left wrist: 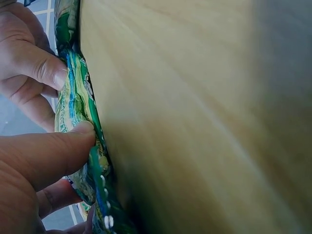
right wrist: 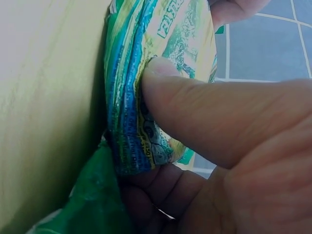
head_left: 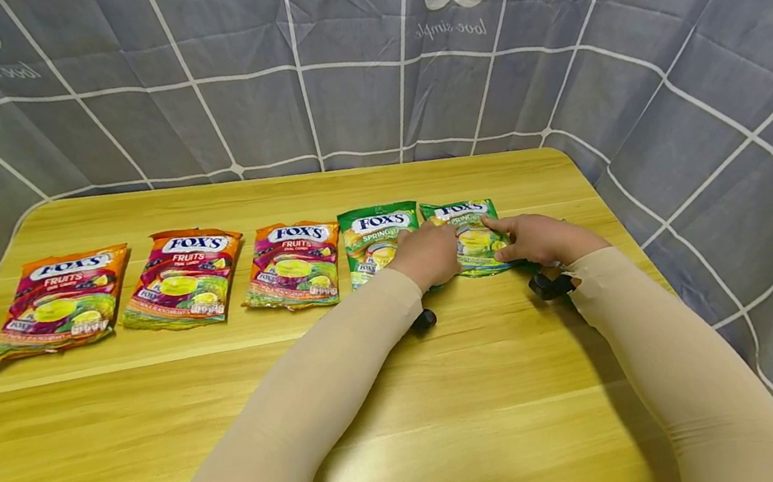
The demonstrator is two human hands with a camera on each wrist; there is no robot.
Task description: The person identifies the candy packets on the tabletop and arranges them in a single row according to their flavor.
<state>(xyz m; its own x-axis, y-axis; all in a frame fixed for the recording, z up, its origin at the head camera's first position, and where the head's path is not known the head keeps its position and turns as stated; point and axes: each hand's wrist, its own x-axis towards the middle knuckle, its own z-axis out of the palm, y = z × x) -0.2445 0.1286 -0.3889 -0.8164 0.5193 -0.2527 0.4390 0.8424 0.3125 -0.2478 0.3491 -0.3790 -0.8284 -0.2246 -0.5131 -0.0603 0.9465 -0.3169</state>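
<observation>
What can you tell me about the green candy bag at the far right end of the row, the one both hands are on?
The rightmost green candy bag is a glossy plastic pouch printed FOX'S in white on blue, with yellow-green fruit pictures and a crimped bottom edge. It looks sealed and full. It lies at the right end of a row of five bags on the wooden table, close beside the other green bag. The left hand grips its left edge and the right hand its right edge, thumbs pressed on its front.
</observation>
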